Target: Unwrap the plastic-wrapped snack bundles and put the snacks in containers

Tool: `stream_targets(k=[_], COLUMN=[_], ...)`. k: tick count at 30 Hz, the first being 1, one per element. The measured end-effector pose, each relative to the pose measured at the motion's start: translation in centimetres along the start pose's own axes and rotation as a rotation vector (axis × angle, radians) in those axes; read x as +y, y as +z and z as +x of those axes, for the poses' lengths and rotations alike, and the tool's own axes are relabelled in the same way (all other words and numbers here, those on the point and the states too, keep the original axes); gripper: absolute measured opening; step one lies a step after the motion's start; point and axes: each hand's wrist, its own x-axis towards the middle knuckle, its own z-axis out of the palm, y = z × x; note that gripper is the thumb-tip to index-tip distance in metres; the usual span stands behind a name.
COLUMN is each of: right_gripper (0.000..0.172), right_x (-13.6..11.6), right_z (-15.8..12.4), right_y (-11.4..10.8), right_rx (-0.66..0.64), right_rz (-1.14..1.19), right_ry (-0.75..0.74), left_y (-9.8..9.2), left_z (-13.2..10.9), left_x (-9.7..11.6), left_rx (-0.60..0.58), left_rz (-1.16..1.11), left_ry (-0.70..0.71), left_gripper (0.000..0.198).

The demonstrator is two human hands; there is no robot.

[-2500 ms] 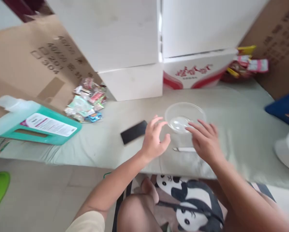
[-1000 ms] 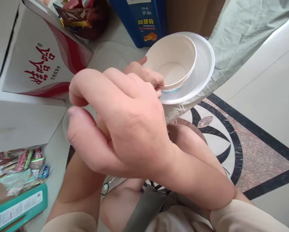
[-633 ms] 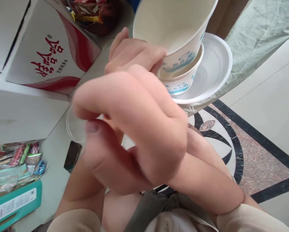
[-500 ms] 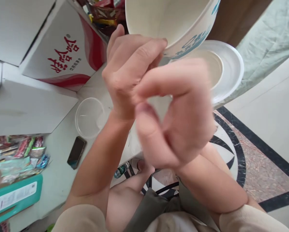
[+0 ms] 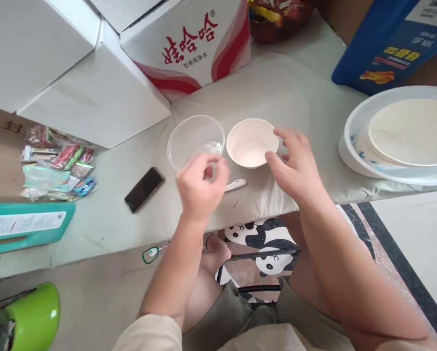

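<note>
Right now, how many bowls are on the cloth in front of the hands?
2. The clear plastic bowl sits by the left hand; the white paper bowl stands beside it, at the right hand. More may be stacked on the plate.

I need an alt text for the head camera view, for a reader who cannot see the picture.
Two bare hands hover over a cloth-covered table: the right hand touches a white paper bowl, and the left hand is beside a clear plastic bowl. A black phone and a pile of small packets lie to the left.

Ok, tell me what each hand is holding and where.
Nothing is clearly held. The right hand touches the paper bowl at its rim; the left hand hovers by the clear bowl.
</note>
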Motion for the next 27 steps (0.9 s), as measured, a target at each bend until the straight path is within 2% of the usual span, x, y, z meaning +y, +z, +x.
stream_targets(k=[1, 2, 4, 8, 10, 12, 16, 18, 20, 22, 24, 26, 27], right_gripper=[0.053, 0.054, 0.057, 0.065, 0.071, 0.078, 0.091, 0.094, 0.087, 0.079, 0.076, 0.073, 0.069], right_x=[0.0, 0.0, 0.2, 1.3, 1.6, 1.6, 0.9, 0.2, -1.2, -3.3, -6.3, -9.7, -11.5], right_z=[0.0, 0.0, -0.1, 0.2, 0.8, 1.6, 2.5, 2.0, 0.9, -0.6, -2.1, -3.2, -3.5], right_y=[0.1, 0.2, 0.6, 2.8, 4.5, 6.4, 8.9, 8.9, 8.7, 9.2, 11.1, 14.8, 17.3], right_rx=[-0.014, -0.032, -0.072, -0.136, -0.165, -0.141, 0.099, 0.249, 0.385, 0.359, 0.257, 0.069, -0.067], right_rz=[-0.013, -0.018, 0.008, 0.153, 0.217, 0.176, -0.142, -0.217, -0.229, -0.215, -0.127, -0.024, -0.013], right_ry=[0.009, 0.011, 0.004, -0.068, -0.118, -0.164, -0.202, -0.313, -0.561, -0.727, -0.819, -0.891, -0.901], left_y=[-1.1, -1.9, -2.8, -2.5, -2.4, -2.7, -4.5, -5.8, -7.2, -8.7, -10.2, -11.7, -12.4], left_z=[-1.1, -2.1, -3.5, -4.1, -4.1, -4.5, -5.7, -6.2, -6.4, -6.4, -6.2, -6.1, -6.1], left_x=[-1.1, -2.4, -4.8, -8.3, -9.1, -9.5, -9.6, -9.8, -10.3, -11.1, -12.1, -13.1, -13.6], left_rx=[0.001, -0.055, -0.175, -0.221, -0.195, -0.136, -0.065, -0.042, 0.032, 0.158, 0.317, 0.481, 0.549], left_rz=[0.010, -0.015, -0.136, -0.354, -0.410, -0.417, -0.392, -0.377, -0.382, -0.413, -0.482, -0.578, -0.627], left_ry=[-0.155, -0.289, -0.426, -0.380, -0.369, -0.372, -0.325, -0.298, -0.313, -0.366, -0.455, -0.591, -0.670], left_gripper=[0.020, 0.022, 0.015, 0.022, 0.022, 0.019, 0.014, 0.014, 0.014, 0.014, 0.017, 0.022, 0.024])
